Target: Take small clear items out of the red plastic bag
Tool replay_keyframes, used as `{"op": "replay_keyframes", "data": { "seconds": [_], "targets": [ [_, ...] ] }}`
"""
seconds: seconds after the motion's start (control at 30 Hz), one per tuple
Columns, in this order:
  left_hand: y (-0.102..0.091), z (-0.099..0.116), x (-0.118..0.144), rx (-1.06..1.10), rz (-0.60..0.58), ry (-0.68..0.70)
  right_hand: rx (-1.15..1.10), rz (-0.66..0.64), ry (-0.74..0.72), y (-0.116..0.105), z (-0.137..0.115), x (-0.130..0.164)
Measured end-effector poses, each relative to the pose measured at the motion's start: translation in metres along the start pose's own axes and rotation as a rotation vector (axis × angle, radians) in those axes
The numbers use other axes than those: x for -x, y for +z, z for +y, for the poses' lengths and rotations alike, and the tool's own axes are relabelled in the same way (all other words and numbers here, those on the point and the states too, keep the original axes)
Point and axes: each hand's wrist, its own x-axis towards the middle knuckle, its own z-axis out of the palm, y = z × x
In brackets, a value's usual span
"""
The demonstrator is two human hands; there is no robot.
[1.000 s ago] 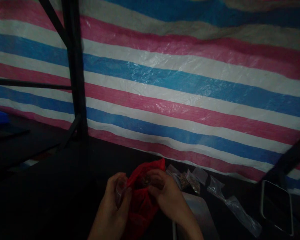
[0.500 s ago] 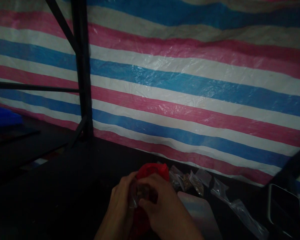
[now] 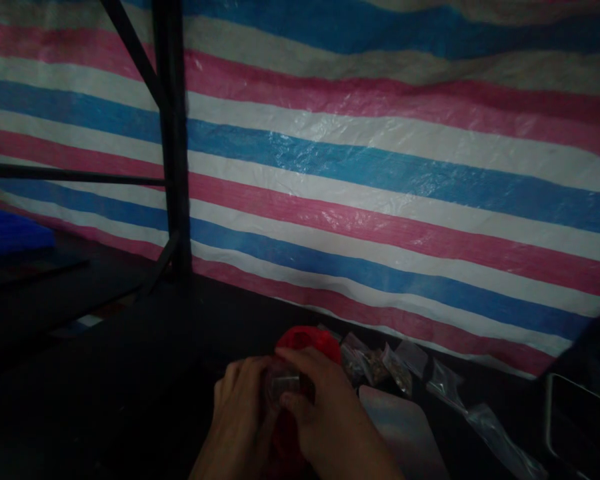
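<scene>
At the bottom middle, my left hand has its fingers bent around the left side of a clear plastic bag. On the other side my right hand grips the bag between thumb and fingers. The bag catches the light, but its contents are too dark to make out. Directly behind and below both hands lies a red plastic bag, partly covered by them.
Small clear bags with brownish bits lie right of the red bag. Nearer are a pale rounded flat panel, more clear bags and a phone. A black post stands before striped sheeting; a blue object sits far left.
My fingers have shifted slightly around the clear bag, and the brownish bit seen between them is no longer visible. The whole view has moved a little, so surroundings sit further right.
</scene>
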Motion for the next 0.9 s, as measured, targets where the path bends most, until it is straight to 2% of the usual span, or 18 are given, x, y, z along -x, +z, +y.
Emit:
{"op": "replay_keyframes", "data": {
  "seconds": [0.17, 0.27, 0.37, 0.53, 0.73, 0.9],
  "targets": [
    [-0.003, 0.003, 0.003, 0.333, -0.059, -0.111, -0.113, 0.042, 0.036, -0.009, -0.003, 0.0],
    [-0.008, 0.008, 0.004, 0.444, -0.088, -0.15, -0.025, 0.064, 0.003, -0.021, -0.014, 0.003],
    [-0.012, 0.014, 0.004, 0.42, -0.065, -0.135, 0.102, 0.054, -0.133, -0.027, -0.023, 0.006],
    [-0.016, 0.023, 0.003, 0.322, -0.005, -0.146, 0.132, -0.004, -0.333, -0.027, -0.026, 0.006],
    [-0.021, 0.029, 0.004, 0.37, 0.0, -0.146, 0.141, 0.033, -0.318, -0.033, -0.024, 0.009],
    [-0.022, 0.024, 0.013, 0.361, 0.025, 0.032, 0.164, 0.09, -0.371, -0.037, -0.025, 0.015]
  ]
}}
